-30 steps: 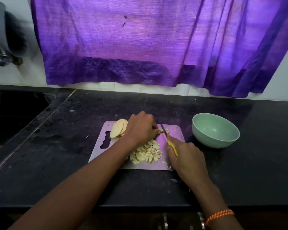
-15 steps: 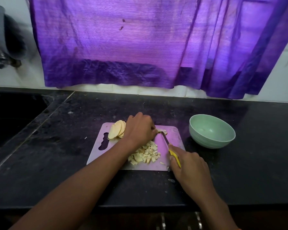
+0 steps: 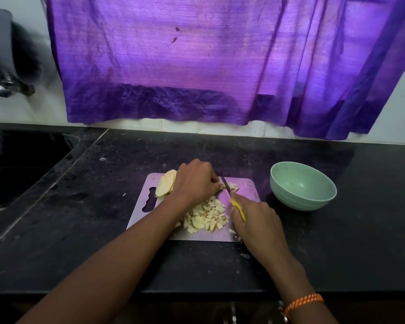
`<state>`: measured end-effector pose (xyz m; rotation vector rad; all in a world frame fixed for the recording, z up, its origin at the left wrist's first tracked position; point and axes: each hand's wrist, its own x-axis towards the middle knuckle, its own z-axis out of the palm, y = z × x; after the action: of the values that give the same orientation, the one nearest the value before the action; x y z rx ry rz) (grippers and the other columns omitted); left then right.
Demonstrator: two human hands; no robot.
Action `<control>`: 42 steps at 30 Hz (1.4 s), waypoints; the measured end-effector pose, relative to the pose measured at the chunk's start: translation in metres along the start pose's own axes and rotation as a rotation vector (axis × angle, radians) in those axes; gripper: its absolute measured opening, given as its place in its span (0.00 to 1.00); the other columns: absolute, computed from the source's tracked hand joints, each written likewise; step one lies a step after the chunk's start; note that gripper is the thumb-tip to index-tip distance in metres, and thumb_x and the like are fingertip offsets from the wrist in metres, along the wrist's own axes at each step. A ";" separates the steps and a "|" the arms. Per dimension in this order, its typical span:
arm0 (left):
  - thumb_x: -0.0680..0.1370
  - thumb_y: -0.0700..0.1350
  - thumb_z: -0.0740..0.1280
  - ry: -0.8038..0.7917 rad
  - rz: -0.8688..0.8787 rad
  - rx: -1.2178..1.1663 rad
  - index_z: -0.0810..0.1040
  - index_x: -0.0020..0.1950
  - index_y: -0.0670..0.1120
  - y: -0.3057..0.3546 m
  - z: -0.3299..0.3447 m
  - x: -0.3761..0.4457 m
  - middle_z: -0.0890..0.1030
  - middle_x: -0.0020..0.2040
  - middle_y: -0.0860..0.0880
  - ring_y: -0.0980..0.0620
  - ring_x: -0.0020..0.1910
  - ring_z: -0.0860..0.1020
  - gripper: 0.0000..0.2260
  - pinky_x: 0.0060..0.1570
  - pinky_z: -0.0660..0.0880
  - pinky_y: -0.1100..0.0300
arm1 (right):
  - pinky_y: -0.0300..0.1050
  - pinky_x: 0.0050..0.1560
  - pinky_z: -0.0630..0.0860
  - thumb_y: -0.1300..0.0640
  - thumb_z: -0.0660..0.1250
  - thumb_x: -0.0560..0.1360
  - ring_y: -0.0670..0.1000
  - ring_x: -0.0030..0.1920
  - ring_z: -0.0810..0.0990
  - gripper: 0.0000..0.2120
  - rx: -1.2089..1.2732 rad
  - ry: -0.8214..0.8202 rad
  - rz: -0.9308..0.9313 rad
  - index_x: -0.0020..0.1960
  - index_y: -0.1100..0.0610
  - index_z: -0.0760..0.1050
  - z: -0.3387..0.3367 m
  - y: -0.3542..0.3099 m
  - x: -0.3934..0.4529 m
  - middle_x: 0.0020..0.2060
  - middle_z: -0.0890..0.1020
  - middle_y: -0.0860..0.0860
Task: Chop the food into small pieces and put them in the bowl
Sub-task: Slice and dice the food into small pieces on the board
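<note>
A pale cutting board point(image 3: 246, 185) lies on the black counter. A heap of small chopped pieces point(image 3: 206, 216) sits in its middle. Several uncut pale slices point(image 3: 165, 184) lean at the board's far left corner. My left hand point(image 3: 195, 181) is curled over a strip of food point(image 3: 233, 186) at the far edge, fingertips pinning it. My right hand point(image 3: 255, 218) grips a yellow-handled knife point(image 3: 237, 204); its blade sits against the strip right beside my left fingertips. An empty green bowl point(image 3: 303, 185) stands just right of the board.
A dark sink point(image 3: 17, 164) is set into the counter at the left, with a metal tap point(image 3: 7, 87) above it. A purple curtain point(image 3: 197, 61) hangs over the white tiled wall behind. The counter's front edge runs below my forearms.
The knife went down and back toward me, then returned forward to the strip beside my left fingertips. My left hand stayed on the food. The camera shifted slightly.
</note>
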<state>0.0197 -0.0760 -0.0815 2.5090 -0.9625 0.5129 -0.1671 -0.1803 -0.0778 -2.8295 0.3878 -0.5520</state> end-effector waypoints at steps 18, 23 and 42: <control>0.78 0.59 0.75 0.010 -0.002 0.016 0.90 0.51 0.54 0.001 0.002 -0.003 0.86 0.43 0.56 0.56 0.46 0.77 0.11 0.42 0.74 0.55 | 0.49 0.40 0.70 0.47 0.57 0.83 0.54 0.41 0.77 0.22 0.009 -0.026 0.013 0.78 0.41 0.67 -0.012 0.009 -0.033 0.44 0.83 0.52; 0.78 0.61 0.75 -0.021 0.018 -0.050 0.90 0.54 0.55 -0.007 -0.007 0.000 0.88 0.49 0.58 0.55 0.51 0.81 0.13 0.42 0.77 0.56 | 0.50 0.41 0.73 0.48 0.59 0.83 0.53 0.41 0.76 0.23 0.142 0.036 0.034 0.78 0.42 0.67 -0.011 0.005 -0.028 0.43 0.83 0.53; 0.77 0.58 0.76 -0.016 0.033 -0.049 0.90 0.54 0.56 -0.010 -0.006 0.000 0.88 0.46 0.58 0.56 0.45 0.81 0.10 0.32 0.68 0.62 | 0.48 0.46 0.71 0.45 0.57 0.85 0.52 0.55 0.79 0.22 0.021 -0.079 0.013 0.79 0.43 0.66 0.000 -0.009 0.010 0.59 0.82 0.49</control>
<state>0.0257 -0.0659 -0.0785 2.4614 -1.0122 0.4739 -0.1563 -0.1752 -0.0721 -2.8161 0.3824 -0.4377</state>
